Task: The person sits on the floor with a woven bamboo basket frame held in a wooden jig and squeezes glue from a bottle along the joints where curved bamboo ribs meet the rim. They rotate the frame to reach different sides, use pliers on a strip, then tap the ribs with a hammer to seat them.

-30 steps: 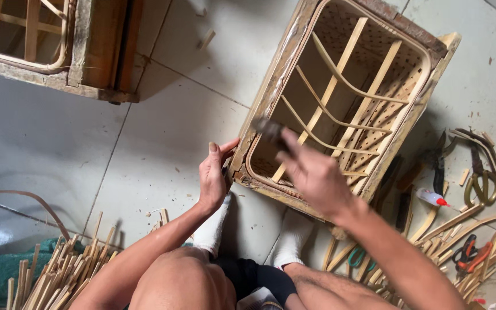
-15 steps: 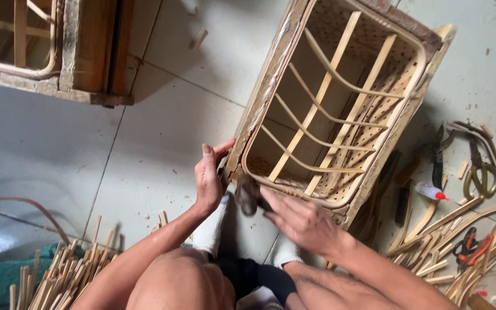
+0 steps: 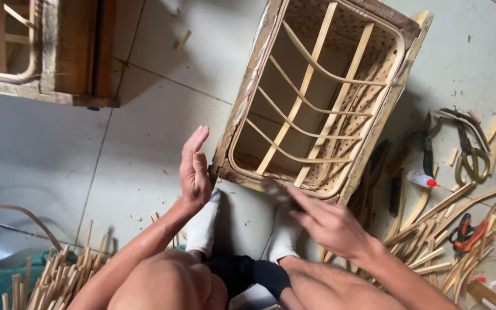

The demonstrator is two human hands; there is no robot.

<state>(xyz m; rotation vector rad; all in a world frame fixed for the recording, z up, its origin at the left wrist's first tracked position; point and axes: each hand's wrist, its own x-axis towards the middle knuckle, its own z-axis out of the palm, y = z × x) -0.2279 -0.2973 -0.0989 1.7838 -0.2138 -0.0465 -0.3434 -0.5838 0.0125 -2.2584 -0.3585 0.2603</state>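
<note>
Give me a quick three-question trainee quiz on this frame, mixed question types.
1. True or false: the left hand grips the rattan frame.
2. Multiple choice: what lies on the tiles right of the frame? A) a paint can B) scissors and a small glue bottle C) a broom
3. Fill in: the right hand reaches the frame's near ____.

Key:
1. False; the left hand is open, palm flat beside the frame's corner.
2. B
3. Edge; what its fingers hold is too blurred to tell.
</note>
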